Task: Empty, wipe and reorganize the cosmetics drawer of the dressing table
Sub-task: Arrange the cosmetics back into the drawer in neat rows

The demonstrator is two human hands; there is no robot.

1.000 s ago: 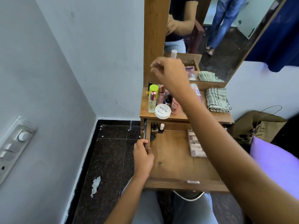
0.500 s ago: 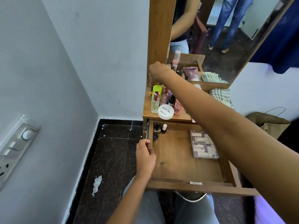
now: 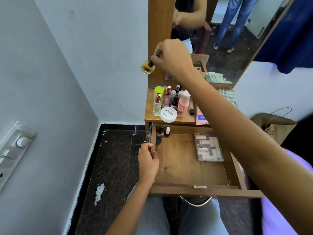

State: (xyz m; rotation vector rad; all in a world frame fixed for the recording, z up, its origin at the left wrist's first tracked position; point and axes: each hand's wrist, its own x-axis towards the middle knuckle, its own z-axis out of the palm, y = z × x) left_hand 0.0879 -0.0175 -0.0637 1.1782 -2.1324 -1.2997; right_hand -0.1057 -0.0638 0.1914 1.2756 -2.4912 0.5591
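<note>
We see the dressing table's drawer (image 3: 177, 165) pulled well out over our lap. It is a shallow wooden tray with a pale oak-grain bottom, most of it bare. Our left hand (image 3: 148, 162) is at its left wall, the grip clamped over the top edge with the fingers curled inside.

Our right hand (image 3: 172, 56) is raised in front of the wooden mirror frame, above the bench top. Its grip is pinched on the dark cap of an amber nail polish bottle (image 3: 147, 67), which hangs tilted below the fingers, clear of everything else.

The bench (image 3: 149, 116) is a narrow wooden top set against a pale blue-grey wall, with a mirror (image 3: 228, 39) rising behind it. The floor (image 3: 115, 158) is dark speckled tile and a scrap of white paper (image 3: 99, 192) lies on it. A switch panel (image 3: 13, 150) sits on the left wall, and a brown paper bag (image 3: 274, 126) stands at the right.

In the drawer's back left corner stand a dark-capped bottle (image 3: 160, 132) and a white-capped bottle (image 3: 167, 131), just beside each other. A small dark round item (image 3: 158, 141) lies in front of them. Towards the right wall lies a clear case (image 3: 208, 147) of cream-coloured pieces.

On the bench top are crowded a lime-capped bottle (image 3: 158, 92), a perfume bottle (image 3: 157, 106) with a rose-gold cap, a pink bottle (image 3: 183, 104) and a white tub (image 3: 168, 114) marked NAIL POLISH. A checked cloth (image 3: 227, 95) lies at the right.
</note>
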